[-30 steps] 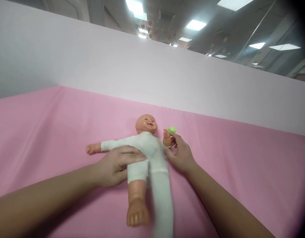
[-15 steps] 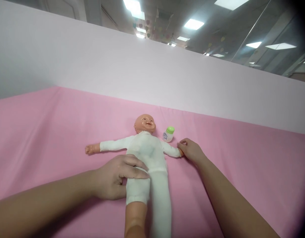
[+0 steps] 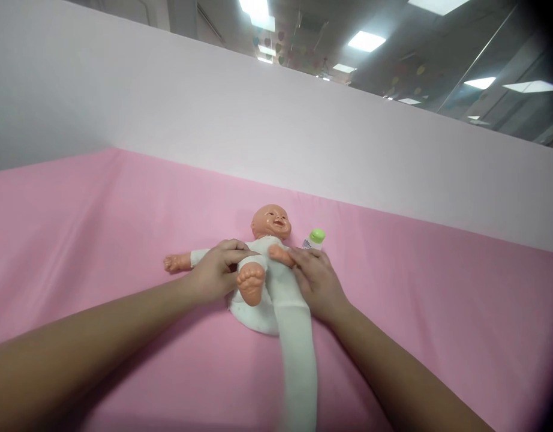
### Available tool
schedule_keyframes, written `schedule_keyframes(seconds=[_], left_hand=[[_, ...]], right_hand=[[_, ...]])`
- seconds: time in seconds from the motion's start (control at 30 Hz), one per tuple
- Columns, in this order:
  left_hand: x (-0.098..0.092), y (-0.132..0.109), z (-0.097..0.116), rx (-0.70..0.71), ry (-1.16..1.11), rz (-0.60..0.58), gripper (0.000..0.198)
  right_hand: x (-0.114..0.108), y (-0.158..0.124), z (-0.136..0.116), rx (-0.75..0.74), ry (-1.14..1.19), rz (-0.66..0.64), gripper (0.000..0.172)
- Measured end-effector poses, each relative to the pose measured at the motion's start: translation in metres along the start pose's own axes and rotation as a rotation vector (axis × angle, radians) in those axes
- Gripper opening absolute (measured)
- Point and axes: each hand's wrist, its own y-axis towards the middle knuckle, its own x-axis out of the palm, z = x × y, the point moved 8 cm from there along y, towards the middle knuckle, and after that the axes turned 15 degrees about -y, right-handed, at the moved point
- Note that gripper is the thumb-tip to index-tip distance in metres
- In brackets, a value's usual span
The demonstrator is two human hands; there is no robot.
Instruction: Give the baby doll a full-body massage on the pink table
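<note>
Doll lies near a green-capped bottle, its contents indistinct.

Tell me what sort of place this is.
Probably an indoor childcare-training room, though not certain: a baby doll lies on a pink sheet, and ceiling lights show above a white partition.

The left hand and the right hand are bare, each with slim fingers and a smooth, rounded back; the fingernails are too small to make out. The left forearm and the right forearm are bare as well, long and slender, tapering evenly to narrow wrists
</note>
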Motion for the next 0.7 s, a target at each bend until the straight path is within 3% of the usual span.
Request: schedule_keyframes(seconds=[0.07,0.17,0.33,0.43,0.5,0.57,0.7], left_hand=[[0.0,0.001,0.001,-0.033,0.008,0.003,0.026],[-0.001,-0.001,0.005,-0.045,0.02,-0.006,0.026],[0.008,-0.014,0.035,0.146,-0.053,-0.059,0.041],[0.024,-0.023,0.058,0.232,-0.187,-0.184,0.046],[0.036,-0.029,0.07,0.262,-0.231,-0.272,0.048],[0.045,-0.034,0.079,0.318,-0.243,-0.352,0.052],[0.054,-0.041,0.083,0.364,-0.226,-0.466,0.057]], right_hand=[[0.006,0.001,-0.014,-0.122,-0.072,-0.046,0.046],[0.005,0.003,-0.009,-0.096,-0.075,-0.062,0.044],[-0.015,-0.001,0.037,0.19,0.168,0.038,0.049],[-0.029,-0.006,0.072,0.374,0.328,0.159,0.063],[-0.032,-0.011,0.098,0.568,0.29,0.18,0.064],[-0.027,-0.013,0.118,0.705,0.195,0.082,0.058],[-0.005,-0.014,0.136,0.747,0.034,-0.238,0.048]])
